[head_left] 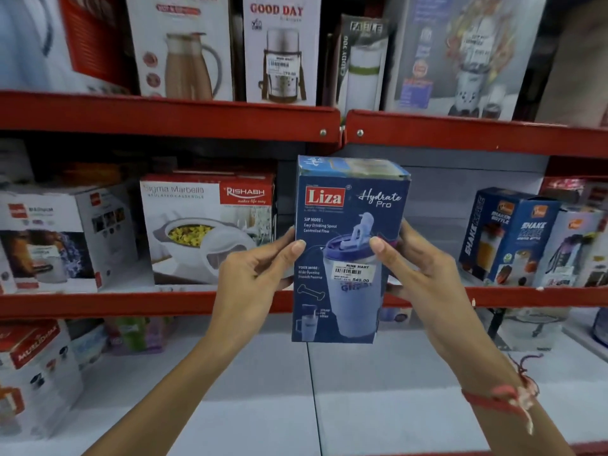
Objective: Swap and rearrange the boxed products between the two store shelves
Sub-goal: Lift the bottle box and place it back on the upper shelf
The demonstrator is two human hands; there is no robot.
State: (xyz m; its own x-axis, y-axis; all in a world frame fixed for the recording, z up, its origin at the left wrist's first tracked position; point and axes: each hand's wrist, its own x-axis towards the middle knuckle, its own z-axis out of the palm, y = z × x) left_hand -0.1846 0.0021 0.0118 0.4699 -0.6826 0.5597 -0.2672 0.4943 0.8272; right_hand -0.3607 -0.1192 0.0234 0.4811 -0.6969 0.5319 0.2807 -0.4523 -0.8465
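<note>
Two hands hold a blue Liza box upright before the red shelves: the left hand is clamped on its left edge, the right hand on its right, thumbs across the front face. It hangs in mid-air before a gap on the middle shelf, between the casserole box and the shaker boxes. Apparently mid-swap, it looks bound for that gap; next, it must be set down square at the shelf's front edge.
</note>
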